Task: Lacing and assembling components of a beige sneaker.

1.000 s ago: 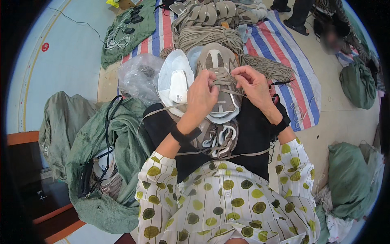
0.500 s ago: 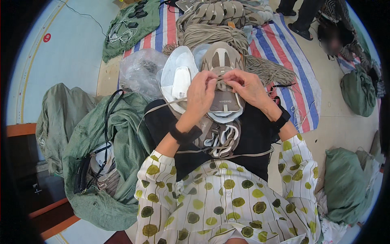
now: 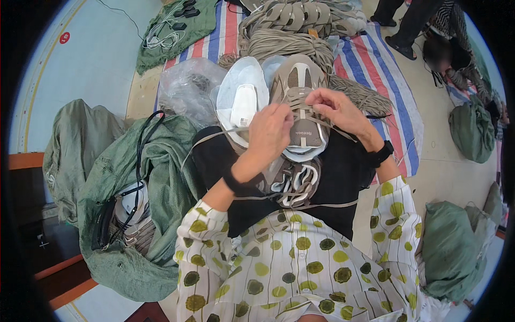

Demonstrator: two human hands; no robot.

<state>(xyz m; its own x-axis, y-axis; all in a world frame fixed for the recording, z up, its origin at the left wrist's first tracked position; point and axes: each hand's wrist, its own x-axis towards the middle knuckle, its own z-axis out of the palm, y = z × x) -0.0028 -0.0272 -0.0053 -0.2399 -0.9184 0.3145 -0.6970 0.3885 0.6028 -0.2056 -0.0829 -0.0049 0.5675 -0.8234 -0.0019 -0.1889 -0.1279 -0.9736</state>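
A beige-and-brown sneaker upper (image 3: 290, 80), tongue towards me, lies over my lap with a flat beige shoelace (image 3: 215, 136) threaded through its front. My left hand (image 3: 270, 129) is closed over the left eyelet edge, its fingertips on the lace. At the right edge, my right hand (image 3: 339, 110) is curled with thumb and forefinger together; whatever lies between them is too small to make out. A pale upper with a white insole-like piece (image 3: 244, 104) sits left of the sneaker. Nearer me, more brown-and-white uppers (image 3: 294, 182) rest on my black-covered lap, with loose laces across them.
Bundled beige laces (image 3: 284, 45) and stacked uppers (image 3: 292, 17) lie ahead on a striped sheet (image 3: 370, 64). At left are a clear plastic bag (image 3: 188, 83) and an open green sack (image 3: 131, 268). More green sacks (image 3: 449, 241) stand right; another person's legs (image 3: 403, 27) show at upper right.
My hands, together over the lacing before, are now apart. The left came back towards me, the right shifted right. More crossed lace shows on the sneaker, and a lace trails off its right side.
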